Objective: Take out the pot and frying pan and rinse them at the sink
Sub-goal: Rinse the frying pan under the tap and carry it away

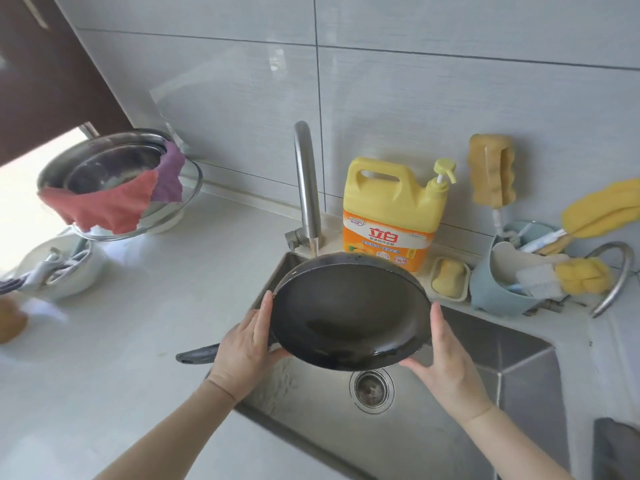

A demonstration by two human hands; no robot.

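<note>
At the far left of the counter [145,306] a steel pot [104,164] sits in a glass bowl [187,199], with a red cloth [104,206] and a purple cloth [169,174] draped over its rim; it is well apart from both hands and looks not yet rinsed. Next comes the pan handle [195,355], pointing left and lying low over the counter edge, so the pan's long axis runs left to right with the handle on the left hand's side. The left hand [242,348] grips the pan [349,313] at its left rim, thumb up along the edge and fingers curled beneath. The pan is held over the sink [519,355], tilted so its dark inside faces the camera, its far rim just under the tap [306,188], where a thin stream seems to fall onto it. The right hand [446,362] cups the right rim, thumb raised against the edge, fingers under the base. The drain [372,388] lies directly below. Tipping the near rim down would likely send the water that way. Beyond stand a soap jug [391,209] and a cup of brushes [502,285].
</note>
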